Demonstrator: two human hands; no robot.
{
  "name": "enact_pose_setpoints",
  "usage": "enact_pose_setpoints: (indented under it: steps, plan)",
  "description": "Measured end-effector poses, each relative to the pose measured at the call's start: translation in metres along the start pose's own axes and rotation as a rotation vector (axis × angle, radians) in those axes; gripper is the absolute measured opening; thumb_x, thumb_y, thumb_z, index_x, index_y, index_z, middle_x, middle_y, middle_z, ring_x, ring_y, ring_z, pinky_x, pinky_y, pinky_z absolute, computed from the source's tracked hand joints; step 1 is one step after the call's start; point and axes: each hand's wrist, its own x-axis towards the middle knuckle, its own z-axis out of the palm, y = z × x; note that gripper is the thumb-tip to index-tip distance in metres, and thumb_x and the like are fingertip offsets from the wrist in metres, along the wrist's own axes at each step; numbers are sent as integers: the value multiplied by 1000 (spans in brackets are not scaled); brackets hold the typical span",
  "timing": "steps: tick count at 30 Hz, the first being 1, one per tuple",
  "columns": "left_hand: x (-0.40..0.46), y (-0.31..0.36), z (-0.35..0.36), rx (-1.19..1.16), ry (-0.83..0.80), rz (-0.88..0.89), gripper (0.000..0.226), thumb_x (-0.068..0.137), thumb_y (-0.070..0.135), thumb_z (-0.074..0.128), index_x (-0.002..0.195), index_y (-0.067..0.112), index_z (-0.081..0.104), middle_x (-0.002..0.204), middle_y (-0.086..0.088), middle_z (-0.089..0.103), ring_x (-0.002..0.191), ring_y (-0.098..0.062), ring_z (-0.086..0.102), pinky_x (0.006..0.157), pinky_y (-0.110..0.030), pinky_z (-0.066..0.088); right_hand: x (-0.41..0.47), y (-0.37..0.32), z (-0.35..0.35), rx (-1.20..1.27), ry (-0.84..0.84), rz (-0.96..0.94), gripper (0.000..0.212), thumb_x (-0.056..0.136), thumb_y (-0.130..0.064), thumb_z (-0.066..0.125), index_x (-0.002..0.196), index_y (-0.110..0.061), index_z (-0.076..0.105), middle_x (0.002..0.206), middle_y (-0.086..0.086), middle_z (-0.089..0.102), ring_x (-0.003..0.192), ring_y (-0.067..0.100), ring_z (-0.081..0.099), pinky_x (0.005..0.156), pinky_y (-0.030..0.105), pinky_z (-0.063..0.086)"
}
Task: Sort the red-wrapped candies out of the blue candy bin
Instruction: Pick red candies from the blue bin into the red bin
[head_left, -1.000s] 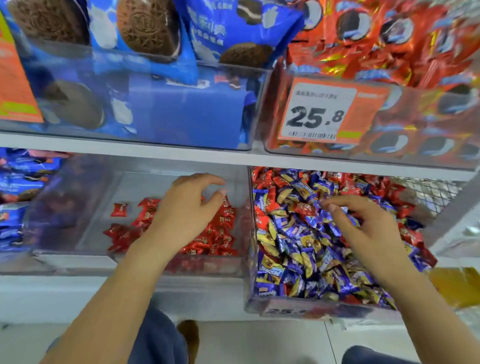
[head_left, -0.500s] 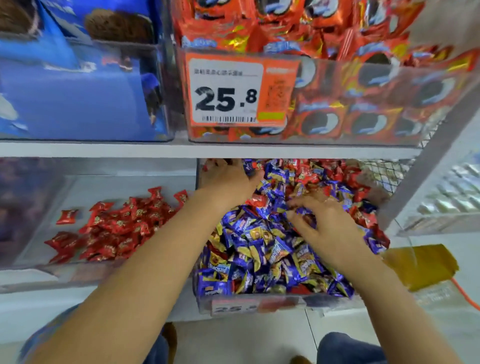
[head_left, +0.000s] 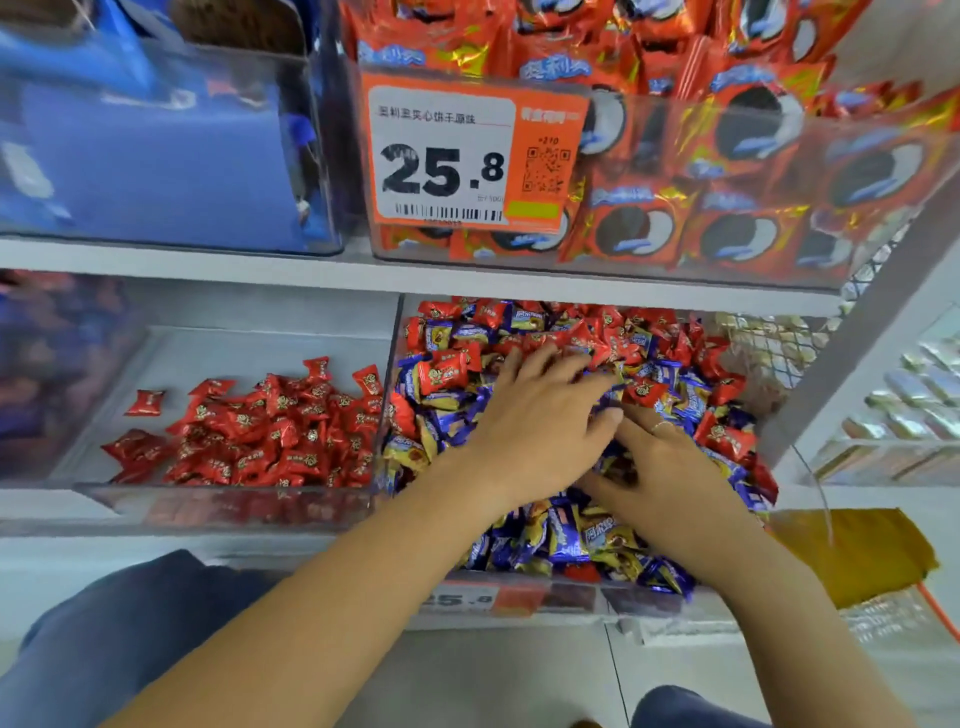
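**Digging through the mixed candy bin with both hands**

Reaching into the right-hand clear bin (head_left: 519, 603), both hands lie on the heap of blue candies (head_left: 561, 540). The left hand (head_left: 540, 426) rests palm down with fingers loosely spread toward the bin's back edge; the right hand (head_left: 670, 483) lies just beside it, fingers tucked under the left fingertips, so I cannot tell whether it holds anything. Red candies (head_left: 639, 338) are still mixed in, thickest along the back edge and right side. The left bin (head_left: 234, 506) holds a sorted red pile (head_left: 270, 431). On the shelf above stand a price tag (head_left: 467, 156), red cookie packs (head_left: 727, 228) and blue packs (head_left: 156, 156). Compared with half a second ago, the left hand has slid from the bin's back-left corner toward the middle, meeting the right.
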Motion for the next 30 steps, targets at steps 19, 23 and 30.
enact_pose_setpoints:
  steps: [19, 23, 30]
  plan:
    - [-4, -43, -25, -27, 181, -163, 39, 100, 30, 43, 137, 21, 48, 133, -2, 56, 120, -21, 52, 99, -34, 41, 5, -4, -7, 50, 269, -52, 35, 90, -31, 60, 124, -24, 60, 123, -2, 59, 114, 21, 51, 82, 24, 37]
    - [9, -35, -22, 10, 150, -61, 42, 100, 26, 42, 142, 21, 44, 138, 0, 54, 125, -22, 48, 105, -35, 35, 11, 0, -2, 36, 273, -122, 43, 91, -24, 61, 133, -22, 55, 131, -1, 57, 121, 22, 50, 93, 26, 36]
    - [13, -37, -17, -28, 179, -56, 26, 93, 26, 57, 119, 23, 62, 115, 2, 64, 109, -20, 54, 92, -33, 41, 18, -5, 6, -14, 307, -256, 54, 79, -18, 76, 129, -18, 58, 109, 8, 69, 111, 30, 61, 91, 44, 48]
